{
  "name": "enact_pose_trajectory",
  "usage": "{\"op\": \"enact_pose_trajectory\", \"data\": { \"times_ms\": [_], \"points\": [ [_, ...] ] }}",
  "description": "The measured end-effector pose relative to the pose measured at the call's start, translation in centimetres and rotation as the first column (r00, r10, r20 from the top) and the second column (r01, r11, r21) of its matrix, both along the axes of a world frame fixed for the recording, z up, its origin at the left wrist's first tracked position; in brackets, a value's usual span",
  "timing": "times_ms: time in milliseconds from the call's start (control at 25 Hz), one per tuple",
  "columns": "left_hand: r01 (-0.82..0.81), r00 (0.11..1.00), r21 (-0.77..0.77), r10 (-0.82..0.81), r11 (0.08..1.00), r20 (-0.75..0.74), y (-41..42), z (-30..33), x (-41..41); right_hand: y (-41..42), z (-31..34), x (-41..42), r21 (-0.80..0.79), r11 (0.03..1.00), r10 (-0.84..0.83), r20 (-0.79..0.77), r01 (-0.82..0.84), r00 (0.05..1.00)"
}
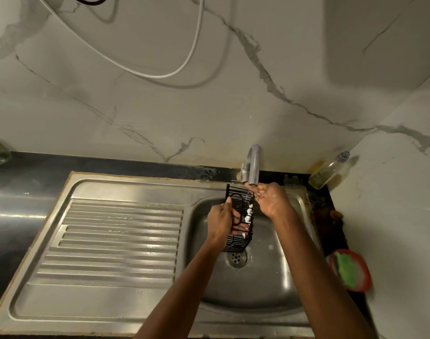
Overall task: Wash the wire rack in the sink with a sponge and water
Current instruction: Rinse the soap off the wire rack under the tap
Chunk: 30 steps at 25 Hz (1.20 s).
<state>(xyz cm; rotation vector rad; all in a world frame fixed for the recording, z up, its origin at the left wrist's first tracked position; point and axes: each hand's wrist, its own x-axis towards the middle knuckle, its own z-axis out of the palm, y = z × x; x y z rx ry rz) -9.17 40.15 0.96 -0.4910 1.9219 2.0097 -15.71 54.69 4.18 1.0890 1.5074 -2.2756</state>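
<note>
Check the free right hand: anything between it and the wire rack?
Nothing visible. The right hand is open under the tap, just right of the wire rack, with only a narrow open gap between them. The left hand grips the rack's other side, over the sink.

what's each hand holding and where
Left hand grips the black wire rack along its left side, mid-length. Right hand holds nothing, open beside the rack.

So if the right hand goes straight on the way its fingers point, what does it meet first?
Probably the tap spout: the right hand points up-left, fingertips just under its mouth. Depth is unclear.
</note>
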Motion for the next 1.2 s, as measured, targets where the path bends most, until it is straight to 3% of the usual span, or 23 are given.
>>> {"op": "enact_pose_trajectory", "data": {
  "times_ms": [160,520,720,880,1200],
  "points": [
    [-0.053,0.996,-0.033,0.051,0.998,-0.069,0.6,-0.2,0.2,-2.5,1.2,1.8,0.162,0.979,0.129,-0.017,-0.124,0.992],
    [-0.184,0.982,-0.001,0.184,0.983,-0.033,-0.4,-1.8,-0.6,-2.8,0.6,1.7,0.1,0.975,0.207,-0.08,-0.199,0.975],
    [-0.18,0.982,-0.001,0.18,0.984,-0.065,-0.4,-3.0,-0.8,-1.6,0.3,1.6,0.137,0.959,0.254,-0.037,-0.247,0.967],
    [-0.167,0.984,-0.02,0.165,0.986,-0.069,-0.3,-3.0,-1.1,-1.0,1.4,1.7,0.186,0.957,0.243,-0.092,-0.224,0.966],
    [-0.157,0.982,-0.09,0.146,0.984,-0.116,-0.2,-2.5,-0.6,-1.5,2.3,1.7,0.377,0.891,0.301,-0.076,-0.252,0.951]
  ]
}}
